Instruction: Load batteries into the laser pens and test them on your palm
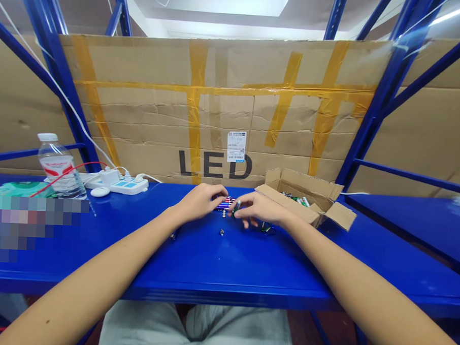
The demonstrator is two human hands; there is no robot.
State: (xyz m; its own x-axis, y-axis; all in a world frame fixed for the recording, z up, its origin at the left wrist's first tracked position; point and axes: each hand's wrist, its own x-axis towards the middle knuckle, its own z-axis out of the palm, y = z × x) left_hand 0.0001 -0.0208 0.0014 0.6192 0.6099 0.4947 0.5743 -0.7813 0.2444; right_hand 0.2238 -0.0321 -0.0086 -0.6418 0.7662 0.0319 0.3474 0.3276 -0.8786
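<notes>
My left hand (202,201) rests on the blue shelf (211,263), its fingers curled over a small striped red, white and blue object (224,203). My right hand (257,208) meets it from the right, pinching a small silvery-green cylinder (236,206) at the object's end. Two small metal parts (222,232) lie loose on the shelf just in front of the hands. A dark green item (266,228) peeks out under my right wrist.
An open cardboard box (308,196) holding green-and-white batteries stands right of the hands. A white power strip (118,183), a white mouse-like puck (99,191), a water bottle (58,166) and a teal pack (21,189) sit at the left. A taped cardboard wall (217,106) marked LED closes the back.
</notes>
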